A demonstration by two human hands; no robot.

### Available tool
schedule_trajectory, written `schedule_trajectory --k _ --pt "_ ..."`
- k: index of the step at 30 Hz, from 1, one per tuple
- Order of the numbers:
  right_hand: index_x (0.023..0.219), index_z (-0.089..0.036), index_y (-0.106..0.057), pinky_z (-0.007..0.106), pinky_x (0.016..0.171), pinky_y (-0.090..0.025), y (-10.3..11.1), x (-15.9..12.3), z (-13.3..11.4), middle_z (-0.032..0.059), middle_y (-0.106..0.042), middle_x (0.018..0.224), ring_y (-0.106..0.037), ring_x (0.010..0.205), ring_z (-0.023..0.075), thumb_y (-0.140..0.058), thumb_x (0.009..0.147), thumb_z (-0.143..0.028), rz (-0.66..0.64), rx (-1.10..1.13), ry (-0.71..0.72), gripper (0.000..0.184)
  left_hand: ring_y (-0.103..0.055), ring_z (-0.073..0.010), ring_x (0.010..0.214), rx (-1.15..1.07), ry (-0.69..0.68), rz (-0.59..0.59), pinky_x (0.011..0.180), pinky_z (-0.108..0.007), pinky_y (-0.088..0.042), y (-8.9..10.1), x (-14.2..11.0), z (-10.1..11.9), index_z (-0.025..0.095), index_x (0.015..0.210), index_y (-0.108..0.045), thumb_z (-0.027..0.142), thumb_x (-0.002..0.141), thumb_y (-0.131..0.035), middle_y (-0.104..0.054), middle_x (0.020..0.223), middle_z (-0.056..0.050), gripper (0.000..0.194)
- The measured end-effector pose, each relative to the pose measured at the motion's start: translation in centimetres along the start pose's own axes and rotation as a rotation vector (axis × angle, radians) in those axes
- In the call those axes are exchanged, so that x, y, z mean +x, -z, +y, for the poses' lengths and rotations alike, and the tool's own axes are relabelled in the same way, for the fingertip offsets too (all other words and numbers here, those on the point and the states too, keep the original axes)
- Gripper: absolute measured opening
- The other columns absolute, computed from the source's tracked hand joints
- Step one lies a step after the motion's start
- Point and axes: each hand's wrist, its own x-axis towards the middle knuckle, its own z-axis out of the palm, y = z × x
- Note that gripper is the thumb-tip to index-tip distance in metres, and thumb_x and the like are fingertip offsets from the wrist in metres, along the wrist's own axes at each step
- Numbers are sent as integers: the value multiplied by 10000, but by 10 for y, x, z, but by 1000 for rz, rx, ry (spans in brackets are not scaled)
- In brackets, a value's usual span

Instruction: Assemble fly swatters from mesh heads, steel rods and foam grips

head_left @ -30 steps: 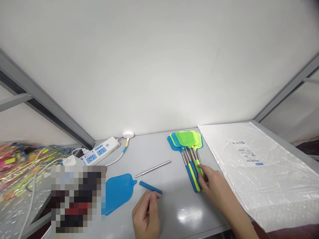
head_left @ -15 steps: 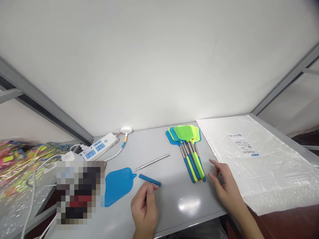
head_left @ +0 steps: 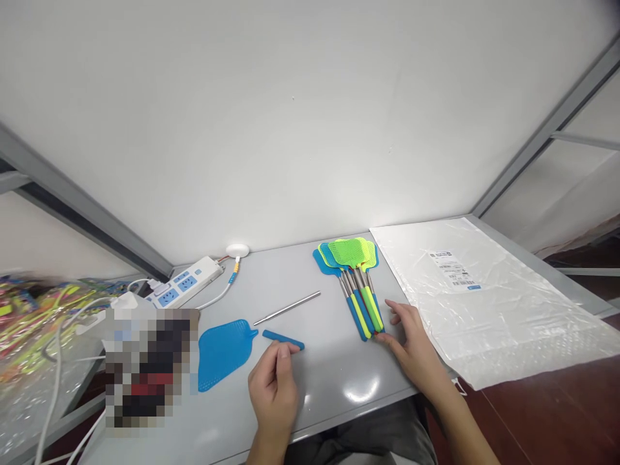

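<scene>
My left hand (head_left: pixel 276 384) rests on the table with its fingers curled in, index fingertip at the lower edge of a blue handle sleeve (head_left: pixel 283 340); I see nothing inside the fingers. Beyond the sleeve lie a thin metal rod (head_left: pixel 287 308) and a loose blue fly swatter head (head_left: pixel 225 355), all apart from one another. My right hand (head_left: pixel 411 349) is open beside a pile of fly swatters (head_left: pixel 358 290) in blue, yellow and green, their handles pointing toward me. Its thumb tip is at the handle ends, the fingers spread to their right.
A white plastic mailer with a label (head_left: pixel 450 310) covers the table's right side. At left are a power strip (head_left: pixel 188 282), white cables and a pixelated patch. A small white device (head_left: pixel 237 250) sits by the back wall. Colourful packed goods (head_left: pixel 43 323) lie beyond the left edge.
My right hand has moved in to the swatter handles, its thumb now at their ends. My left hand stays curled beside the blue sleeve. The whole view has shifted slightly.
</scene>
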Motion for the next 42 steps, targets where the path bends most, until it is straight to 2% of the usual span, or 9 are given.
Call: schedule_trajectory --k 5,11,18,22,29,36,42 --pt "1367 -276 -450 435 946 -483 -1 3 -3 89 -481 1205 -565 1011 233 -579 920 -383 -31 -38 -4 477 -539 -147 612 49 -82 -75 576 -250 -437 3 1 -9 181 763 -645 300 944 -494 -606 702 -17 264" --pt "1342 -247 -487 435 959 -476 -3 4 -3 103 -483 1224 -553 1100 260 -552 932 -405 -36 -93 4 445 -510 -145 570 81 -47 -43 545 -259 -404 1 0 1 185 723 -639 340 945 -470 -588 653 -8 319" --pt "1293 -229 -557 525 971 -402 -2 -17 8 136 -531 1277 -504 1183 339 -595 887 -485 23 -352 45 481 -513 -142 575 123 -44 -50 558 -257 -402 -2 -1 4 185 726 -637 344 941 -466 -595 656 -2 318" --pt "1268 -233 -585 500 947 -403 -1 -19 11 132 -556 1260 -515 1163 320 -552 923 -393 12 -351 53 382 -524 -144 580 157 -93 -97 558 -253 -408 0 -2 -1 182 744 -635 346 951 -451 -605 663 -7 322" --pt "1191 -247 -638 489 934 -399 1 -10 7 107 -590 1207 -521 1130 303 -567 913 -375 6 -330 56 314 -506 -137 566 199 -126 -96 562 -252 -398 1 -4 -5 184 765 -647 346 951 -454 -602 660 3 313" --pt "1179 -246 -651 497 928 -395 0 -9 7 102 -593 1191 -514 1105 302 -553 920 -384 17 -328 59 309 -510 -138 566 231 -154 -76 570 -252 -396 1 -4 -2 183 765 -642 347 954 -435 -606 655 6 324" --pt "1171 -251 -660 502 918 -389 0 -10 6 102 -597 1179 -512 1088 309 -519 930 -406 34 -309 78 319 -601 -154 689 307 -188 -120 647 -247 -447 -2 -2 -1 186 785 -634 329 965 -411 -666 740 -12 320"
